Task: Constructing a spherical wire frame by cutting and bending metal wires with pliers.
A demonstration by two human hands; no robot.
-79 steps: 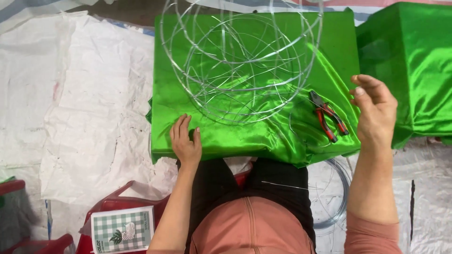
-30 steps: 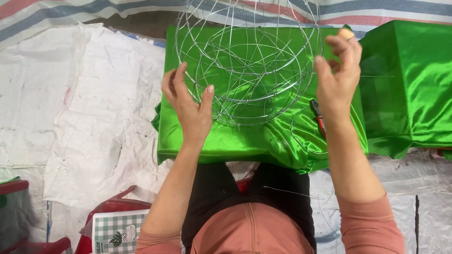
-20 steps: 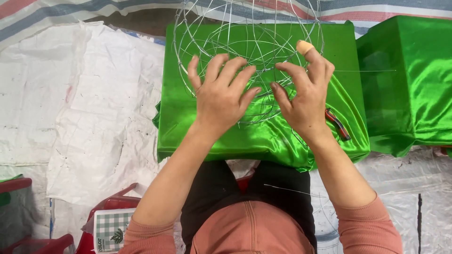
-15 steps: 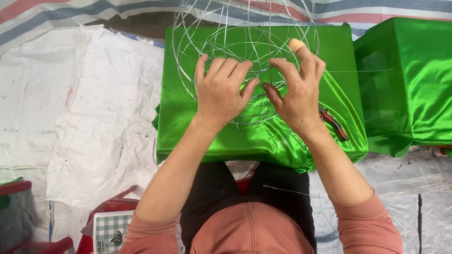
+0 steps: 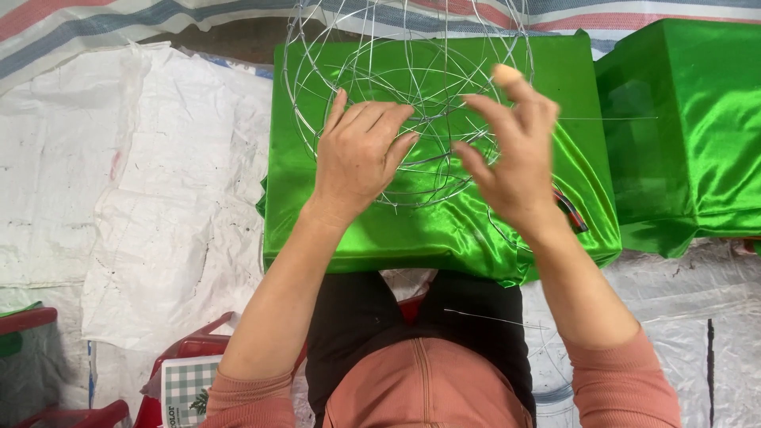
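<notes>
A round frame of thin silver wire (image 5: 412, 47) stands on a block wrapped in shiny green cloth (image 5: 444, 230). My left hand (image 5: 357, 158) lies on the near side of the frame, palm down, its fingers pressed over the wires. My right hand (image 5: 511, 150) hovers just right of it, blurred, with fingers spread and a pale bandage on one fingertip. A thin straight wire (image 5: 610, 119) runs rightward from beside that hand. Red-handled pliers (image 5: 572, 210) lie on the cloth, partly hidden under my right wrist.
A second green-wrapped block (image 5: 682, 127) stands at the right. White woven sheeting (image 5: 127, 198) covers the floor at the left, with a striped tarp (image 5: 119, 20) behind. A red plastic stool (image 5: 186, 353) and a checked card (image 5: 186, 388) sit near my left elbow.
Both hands came up from the edges of the green block onto the wire frame. In the last half second my right hand has drawn slightly right, with its fingers spreading.
</notes>
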